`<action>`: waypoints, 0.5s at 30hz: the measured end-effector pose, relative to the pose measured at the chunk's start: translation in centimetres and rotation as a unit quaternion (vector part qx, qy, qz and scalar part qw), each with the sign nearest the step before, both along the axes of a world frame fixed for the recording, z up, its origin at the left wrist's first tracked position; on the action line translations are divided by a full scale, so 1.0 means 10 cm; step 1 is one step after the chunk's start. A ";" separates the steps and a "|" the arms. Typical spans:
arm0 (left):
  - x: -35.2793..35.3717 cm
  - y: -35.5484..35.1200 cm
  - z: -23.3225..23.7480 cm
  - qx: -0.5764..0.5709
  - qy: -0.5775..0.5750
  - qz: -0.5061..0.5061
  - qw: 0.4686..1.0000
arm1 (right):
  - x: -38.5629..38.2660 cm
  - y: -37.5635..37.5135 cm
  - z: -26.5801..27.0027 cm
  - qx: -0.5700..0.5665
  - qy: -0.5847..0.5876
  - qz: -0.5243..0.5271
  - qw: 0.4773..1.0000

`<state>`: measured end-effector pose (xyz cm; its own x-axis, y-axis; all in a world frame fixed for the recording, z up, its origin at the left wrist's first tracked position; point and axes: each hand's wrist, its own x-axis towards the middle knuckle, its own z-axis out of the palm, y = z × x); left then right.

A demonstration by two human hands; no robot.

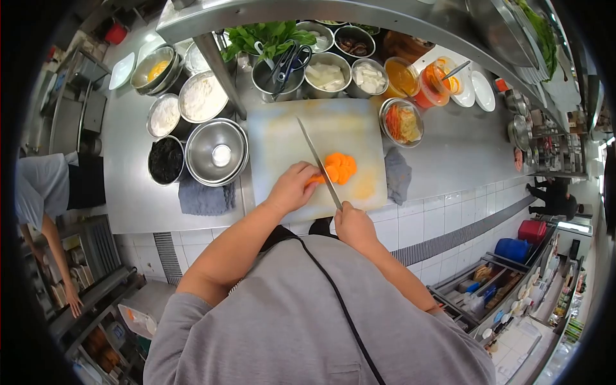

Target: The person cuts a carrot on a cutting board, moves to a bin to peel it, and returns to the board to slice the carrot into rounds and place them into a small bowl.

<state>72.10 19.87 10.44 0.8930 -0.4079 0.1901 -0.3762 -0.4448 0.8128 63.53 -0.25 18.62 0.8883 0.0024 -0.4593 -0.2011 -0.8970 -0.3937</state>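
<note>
On the white cutting board (276, 141), my left hand (295, 186) is closed on an orange carrot (314, 180), its fingertips close to the blade. My right hand (354, 224) grips the handle of a long kitchen knife (316, 153), whose tip points toward the far side of the board. The blade stands against the end of the carrot. A small heap of carrot slices (339, 168) lies just right of the blade. My right fingers wrap round the handle and mostly hide it.
Left of the board are nested steel bowls (217, 151), a bowl of dark food (165, 160) and a grey cloth (205, 197). Several filled containers line the back, with scissors (285, 70) in one. A shelf edge (359, 22) overhangs. Another person (48, 192) is at far left.
</note>
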 end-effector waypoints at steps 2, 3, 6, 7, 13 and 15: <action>0.01 0.00 -0.01 -0.009 -0.004 -0.003 1.000 | -0.02 -0.02 -0.03 0.006 0.003 0.002 1.000; 0.00 0.01 -0.01 -0.008 -0.003 0.000 1.000 | -0.02 -0.02 -0.05 0.011 0.005 0.002 1.000; 0.00 0.00 -0.03 -0.007 -0.001 -0.003 1.000 | -0.05 -0.03 -0.26 0.016 -0.021 0.011 1.000; 0.00 0.00 -0.04 -0.009 -0.006 -0.002 1.000 | -0.03 -0.02 -0.36 0.016 -0.020 0.012 1.000; -0.02 0.01 0.00 0.003 0.005 -0.001 1.000 | 0.10 -0.03 -0.33 -0.008 -0.027 0.007 1.000; -0.01 0.01 0.01 -0.001 0.011 -0.002 1.000 | 0.04 -0.06 -0.19 0.013 -0.030 0.001 0.999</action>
